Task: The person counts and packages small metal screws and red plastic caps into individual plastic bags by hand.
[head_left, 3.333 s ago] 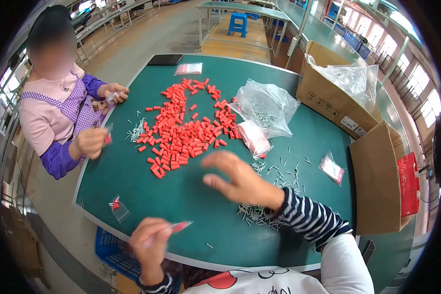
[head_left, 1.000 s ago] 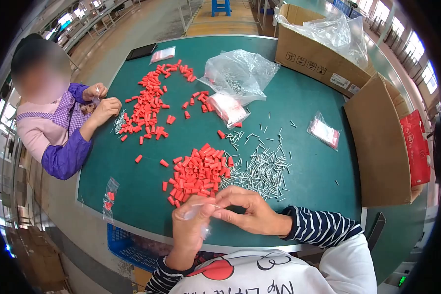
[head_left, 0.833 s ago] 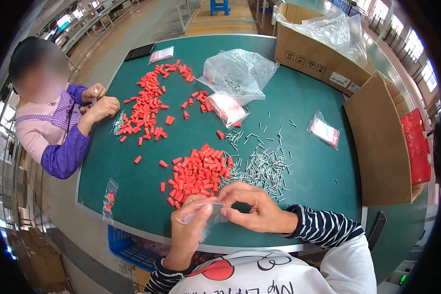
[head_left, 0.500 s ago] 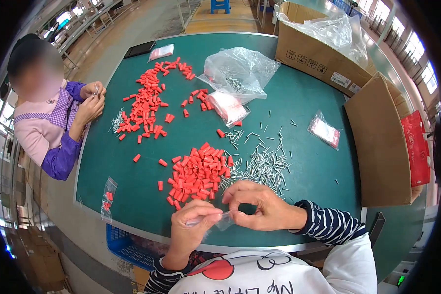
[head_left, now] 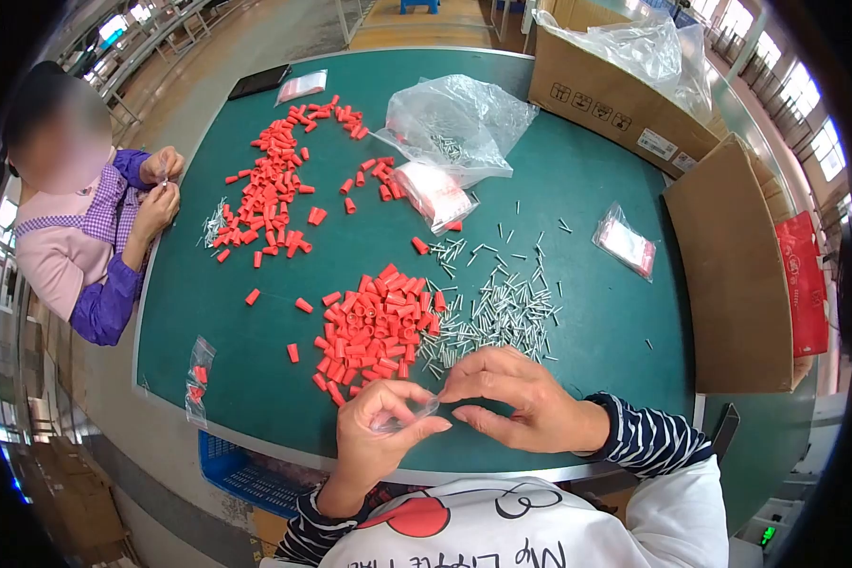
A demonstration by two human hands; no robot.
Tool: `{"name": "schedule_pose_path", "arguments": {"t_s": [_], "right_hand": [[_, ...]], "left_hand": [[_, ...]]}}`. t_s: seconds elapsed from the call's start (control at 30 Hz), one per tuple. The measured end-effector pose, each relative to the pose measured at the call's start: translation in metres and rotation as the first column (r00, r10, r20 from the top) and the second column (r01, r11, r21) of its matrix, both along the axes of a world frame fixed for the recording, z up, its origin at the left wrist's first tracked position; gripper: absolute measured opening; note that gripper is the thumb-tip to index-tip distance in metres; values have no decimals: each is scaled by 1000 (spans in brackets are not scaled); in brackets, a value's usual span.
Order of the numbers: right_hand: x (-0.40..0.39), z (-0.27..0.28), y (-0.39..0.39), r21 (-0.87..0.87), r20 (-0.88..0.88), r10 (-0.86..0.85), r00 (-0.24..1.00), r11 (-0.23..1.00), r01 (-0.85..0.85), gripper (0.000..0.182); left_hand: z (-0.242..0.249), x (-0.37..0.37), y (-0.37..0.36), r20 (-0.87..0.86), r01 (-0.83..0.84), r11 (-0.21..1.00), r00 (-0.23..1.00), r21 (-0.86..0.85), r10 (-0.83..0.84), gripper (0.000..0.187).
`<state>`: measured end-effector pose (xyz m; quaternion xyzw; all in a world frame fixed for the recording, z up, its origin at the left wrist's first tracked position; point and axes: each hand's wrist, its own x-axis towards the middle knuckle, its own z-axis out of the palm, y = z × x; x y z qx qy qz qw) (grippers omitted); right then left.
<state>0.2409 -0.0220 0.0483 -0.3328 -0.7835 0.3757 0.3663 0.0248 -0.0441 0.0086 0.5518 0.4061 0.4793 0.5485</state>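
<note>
My left hand is closed on a small clear plastic bag at the table's near edge. My right hand is beside the bag's right end, thumb and forefinger apart, the forefinger tip close to the bag; whether it touches cannot be made out. Just beyond my left hand lies a heap of red plastic caps. A spread of small silver screws lies beyond my right hand, meeting the caps' right side.
Farther back are more red caps, a large clear bag with screws inside, and packs of small bags. A filled small bag lies at left. Cardboard boxes line the right. A co-worker handles something small at left.
My right thumb and forefinger have parted from their pinch at the bag. My left hand has spread its thumb and forefinger a little around the bag. The view has shifted slightly.
</note>
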Motion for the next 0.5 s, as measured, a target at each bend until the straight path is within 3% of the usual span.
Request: {"name": "schedule_pose_path", "arguments": {"t_s": [0.27, 0.47, 0.5], "right_hand": [[-1, 0, -3, 69, 71, -9, 997, 998, 4, 23], [1, -6, 1, 117, 95, 5, 996, 993, -16, 16], [3, -4, 2, 122, 104, -4, 995, 993, -8, 16]], "left_hand": [[7, 4, 7, -276, 82, 976, 961, 203, -23, 48], [6, 7, 5, -167, 83, 993, 984, 79, -68, 33], [9, 6, 6, -213, 96, 988, 975, 119, -69, 30]]}}
